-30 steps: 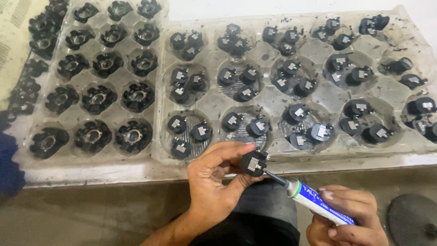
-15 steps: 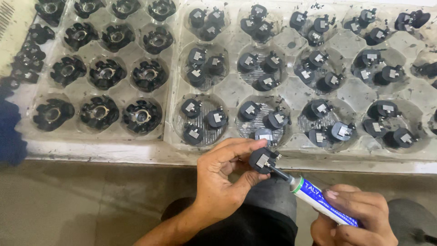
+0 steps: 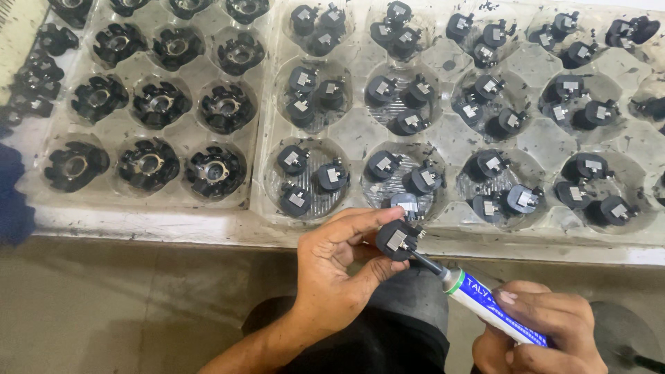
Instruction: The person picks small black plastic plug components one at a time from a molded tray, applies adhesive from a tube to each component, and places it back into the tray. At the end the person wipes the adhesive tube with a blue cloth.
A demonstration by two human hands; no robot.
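While the left hand [image 3: 339,277] pinches a small black part [image 3: 396,240], the right hand [image 3: 537,332] grips a glue tube [image 3: 485,305], nozzle slanting up-left, touching the part

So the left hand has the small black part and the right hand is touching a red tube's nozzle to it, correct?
Not quite: the tube is blue and white, not red, as the head view shows. The rest holds: the left hand holds the small black part, and the right hand puts the tube's nozzle to it.
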